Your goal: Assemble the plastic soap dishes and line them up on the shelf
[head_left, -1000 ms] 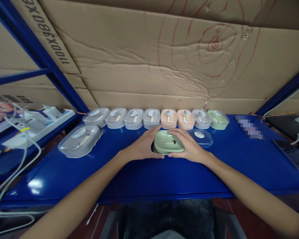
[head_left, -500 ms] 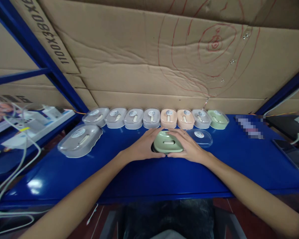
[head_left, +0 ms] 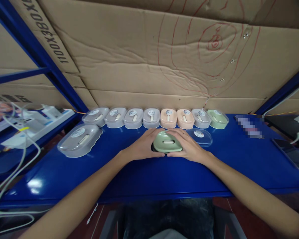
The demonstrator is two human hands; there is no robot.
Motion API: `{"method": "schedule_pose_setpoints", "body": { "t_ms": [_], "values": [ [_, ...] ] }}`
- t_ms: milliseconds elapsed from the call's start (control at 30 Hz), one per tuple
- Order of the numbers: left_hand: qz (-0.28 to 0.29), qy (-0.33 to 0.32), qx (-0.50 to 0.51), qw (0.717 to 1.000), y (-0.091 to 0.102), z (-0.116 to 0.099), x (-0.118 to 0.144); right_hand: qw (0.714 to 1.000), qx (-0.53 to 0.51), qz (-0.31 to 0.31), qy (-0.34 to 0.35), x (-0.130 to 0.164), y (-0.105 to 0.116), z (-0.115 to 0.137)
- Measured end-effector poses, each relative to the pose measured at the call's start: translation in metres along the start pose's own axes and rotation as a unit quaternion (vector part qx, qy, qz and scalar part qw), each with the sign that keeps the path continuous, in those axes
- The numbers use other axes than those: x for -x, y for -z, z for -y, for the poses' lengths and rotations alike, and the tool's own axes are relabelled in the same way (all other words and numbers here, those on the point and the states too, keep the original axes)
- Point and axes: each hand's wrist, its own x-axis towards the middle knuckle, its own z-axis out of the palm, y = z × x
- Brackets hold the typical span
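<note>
A green oval box with a pale bar in a slot on its top sits between my hands at the middle of the blue table. My left hand curves round its left side, thumb at the near edge. Around the right side wraps my right hand, its thumb also along the near edge. The two thumb tips nearly meet. A dark part shows under the box's left side. Just beyond my right hand lies a loose clear lid with a round sticker.
Along the back stands a row of lidded boxes: several grey, two peach and a green one. A larger-looking grey box sits front left. Power strips with cables are at left; a phone lies at right.
</note>
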Motion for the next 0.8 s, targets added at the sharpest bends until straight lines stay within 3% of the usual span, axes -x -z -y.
{"method": "schedule_pose_setpoints", "body": {
  "t_ms": [133, 800],
  "values": [
    [0.003, 0.020, -0.006, 1.000, -0.0005, 0.0009, 0.0008, 1.000, 0.002, 0.002, -0.007, 0.0002, -0.0003, -0.0001],
    [-0.015, 0.005, -0.008, 1.000, -0.0039, -0.0055, 0.0002, 1.000, -0.011, 0.009, -0.020, 0.0000, 0.0013, 0.0024]
  ]
}}
